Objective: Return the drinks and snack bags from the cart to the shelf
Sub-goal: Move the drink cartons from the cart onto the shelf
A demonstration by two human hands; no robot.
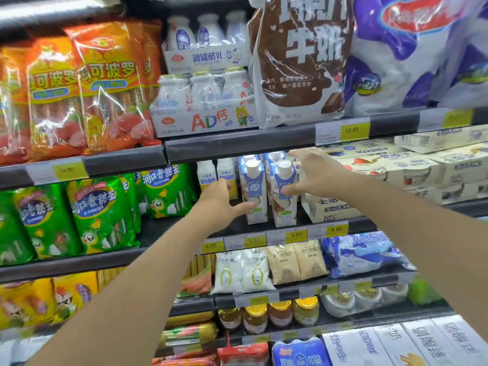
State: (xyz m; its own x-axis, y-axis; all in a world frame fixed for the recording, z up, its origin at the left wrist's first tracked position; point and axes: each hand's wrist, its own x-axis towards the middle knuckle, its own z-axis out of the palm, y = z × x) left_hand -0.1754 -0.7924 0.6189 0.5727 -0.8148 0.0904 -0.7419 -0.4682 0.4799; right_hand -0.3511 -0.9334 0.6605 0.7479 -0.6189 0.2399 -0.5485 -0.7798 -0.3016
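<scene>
Two bare forearms reach forward to a store shelf (264, 228), where both hands flank a pair of blue-and-white drink cartons standing upright side by side at the shelf's front edge. Left hand (219, 199) is spread open with its thumb touching the left carton (254, 191); right hand (314, 173) is also open, fingers resting against the right carton (284, 192), neither gripping. Green snack bags (100, 212) stand to the left, stacked white boxes (412, 173) to the right.

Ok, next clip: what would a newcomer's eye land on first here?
Both hands, left and right, reach in around two blue-and-white drink cartons on the middle shelf. Above them hangs a big brown-and-white milk bag; orange sausage packs fill the upper left.
</scene>
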